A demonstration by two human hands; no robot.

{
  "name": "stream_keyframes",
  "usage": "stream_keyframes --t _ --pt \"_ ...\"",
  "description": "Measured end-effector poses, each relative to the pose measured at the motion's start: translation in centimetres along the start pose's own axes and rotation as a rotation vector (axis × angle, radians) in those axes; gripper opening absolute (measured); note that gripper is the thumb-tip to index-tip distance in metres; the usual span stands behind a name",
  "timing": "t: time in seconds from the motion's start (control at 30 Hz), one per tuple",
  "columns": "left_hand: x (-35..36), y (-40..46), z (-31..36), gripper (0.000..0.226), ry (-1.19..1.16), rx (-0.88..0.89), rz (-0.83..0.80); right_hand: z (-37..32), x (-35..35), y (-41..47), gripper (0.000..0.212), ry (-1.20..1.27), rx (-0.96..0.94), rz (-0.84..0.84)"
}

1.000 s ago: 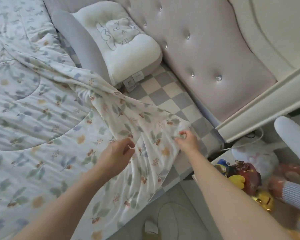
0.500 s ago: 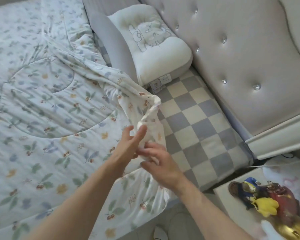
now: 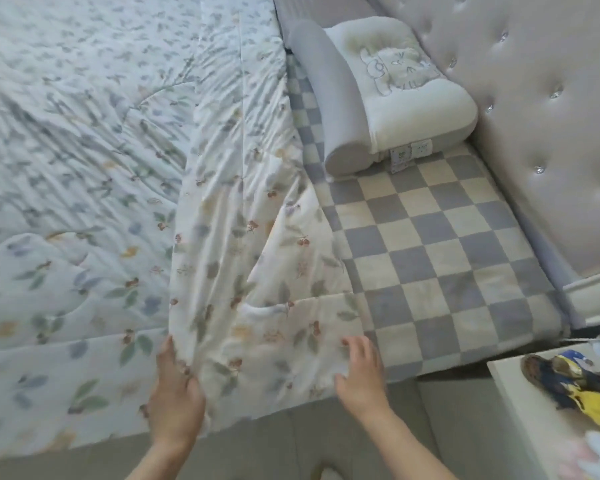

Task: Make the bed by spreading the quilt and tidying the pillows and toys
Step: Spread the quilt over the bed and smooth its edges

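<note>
bare checked sheet (image 3: 440, 258), pillow (image 3: 388, 95) behind

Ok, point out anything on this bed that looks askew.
The floral quilt has a strip folded back at its head end, pale underside up and creased, leaving the checkered sheet bare.

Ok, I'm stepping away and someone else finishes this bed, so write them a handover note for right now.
Left hand: grips the quilt's near edge.
Right hand: fingers over the quilt's near corner; whether the grip is closed cannot be told.
Quilt: covers most of the bed; its end strip lies rumpled, short of the pillow.
Checkered sheet: bare by the headboard.
Toys: on the white stand beside the bed.
Done: quilt mostly spread.
Left: smooth that strip, tidy the pillow and toys.
</note>
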State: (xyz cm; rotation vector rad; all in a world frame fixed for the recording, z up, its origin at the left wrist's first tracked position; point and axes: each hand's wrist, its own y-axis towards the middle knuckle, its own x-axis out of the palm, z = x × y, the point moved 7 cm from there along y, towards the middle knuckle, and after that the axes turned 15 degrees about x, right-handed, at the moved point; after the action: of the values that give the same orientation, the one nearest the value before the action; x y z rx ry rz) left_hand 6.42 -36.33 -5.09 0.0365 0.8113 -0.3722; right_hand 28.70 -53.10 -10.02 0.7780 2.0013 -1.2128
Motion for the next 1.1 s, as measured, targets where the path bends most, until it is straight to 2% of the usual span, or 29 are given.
stream_keyframes --t 0.07,0.13,0.23,0.3,0.4,0.5,0.57,0.67,0.73,0.8,0.87,1.0,1.1 --pt "1.2 0.2 -3.2 0.045 -0.043 -0.088 -0.077 1.4 1.4 0.3 0.064 -0.062 0.074 -0.036" --pt "2.2 -0.6 -5.9 0.032 -0.100 -0.185 -0.118 2.0 3.1 0.2 0.072 -0.168 0.070 -0.047" --pt "3.8 -2.0 -9.1 0.029 -0.178 -0.360 -0.148 2.9 4.3 1.1 0.082 -0.330 0.045 -0.008" --pt "4.6 -2.7 -10.3 0.021 -0.175 -0.391 -0.181 3.2 4.0 1.6 0.077 -0.345 -0.008 0.063" --pt "4.8 -3.0 -10.3 0.009 -0.217 -0.339 -0.080 4.1 1.5 1.7 0.041 -0.026 -0.097 0.199" --pt "5.5 -2.5 -8.6 0.018 -0.345 -0.262 0.014 8.2 -1.9 1.1 0.027 0.274 0.044 0.404" --pt "6.6 -3.0 -9.0 0.021 -0.377 -0.297 0.037 10.2 -1.0 0.2 0.029 0.303 0.166 0.348" --pt "7.6 -4.8 -11.9 0.014 -0.393 -0.511 0.113 10.4 2.6 -0.1 0.031 0.295 0.229 0.142" --pt "7.9 -5.6 -13.2 0.003 -0.585 -0.685 0.170 9.8 3.4 0.3 0.030 0.360 0.276 0.079" --pt "8.3 -5.2 -13.7 0.017 -0.859 -0.754 0.223 9.8 3.2 0.8 0.034 0.478 0.284 0.092" --pt "8.1 -5.1 -14.1 0.020 -0.960 -0.704 0.291 10.9 2.3 0.6 0.042 0.568 0.245 0.178" --pt "7.8 -8.3 -15.3 0.018 -0.711 -0.584 0.284 14.5 3.1 -0.9 0.047 0.460 0.304 0.226" --pt "6.3 -7.9 -15.4 0.016 -0.583 -0.439 0.310 13.6 3.0 -1.5 0.044 0.510 0.251 0.251"
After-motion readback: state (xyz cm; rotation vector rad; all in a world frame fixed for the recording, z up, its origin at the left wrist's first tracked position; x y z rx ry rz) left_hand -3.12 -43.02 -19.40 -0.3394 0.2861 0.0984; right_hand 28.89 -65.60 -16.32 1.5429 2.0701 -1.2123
